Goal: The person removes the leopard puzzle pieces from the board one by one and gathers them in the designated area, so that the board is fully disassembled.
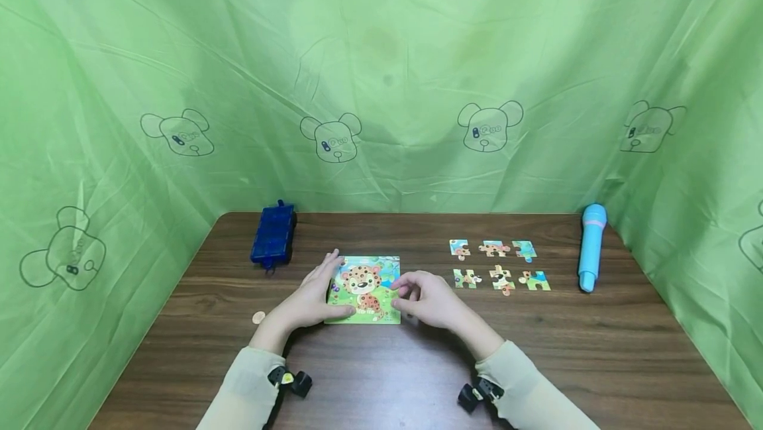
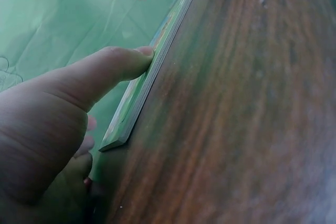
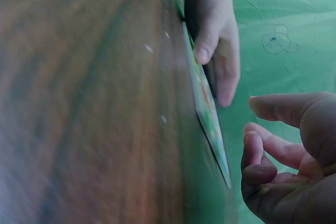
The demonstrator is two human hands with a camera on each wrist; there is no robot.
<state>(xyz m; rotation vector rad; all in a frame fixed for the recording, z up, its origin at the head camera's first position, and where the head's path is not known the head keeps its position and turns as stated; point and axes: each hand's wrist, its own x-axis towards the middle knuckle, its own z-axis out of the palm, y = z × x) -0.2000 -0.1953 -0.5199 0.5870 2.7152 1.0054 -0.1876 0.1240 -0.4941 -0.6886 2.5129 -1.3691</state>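
A leopard jigsaw board (image 1: 365, 289) lies flat on the dark wood table (image 1: 596, 357), just below the middle of the head view. The left hand (image 1: 314, 297) is laid against the board's left edge. In the left wrist view the thumb (image 2: 113, 66) is seen pressed onto the board's (image 2: 137, 98) thin near edge, while the other fingers run along the far side — the board is held between them. The right hand (image 1: 430, 297) is seen just at the board's right edge with its fingers loosely curled; in the right wrist view those fingers (image 3: 265, 150) stand a little clear of the board (image 3: 209, 114), and nothing is held in them.

To the right of centre in the head view, six loose puzzle pieces (image 1: 499, 264) are laid out in two rows of three, well apart from the board. Farther right, a light blue toy microphone (image 1: 591, 246) lies near the table's edge. In the left middle of the frame, a dark blue plastic case (image 1: 273, 234) is set at the table's far side, and a small coin (image 1: 259, 317) lies below it — near the left forearm. A green printed cloth (image 1: 381, 72) is hung behind and around the table.
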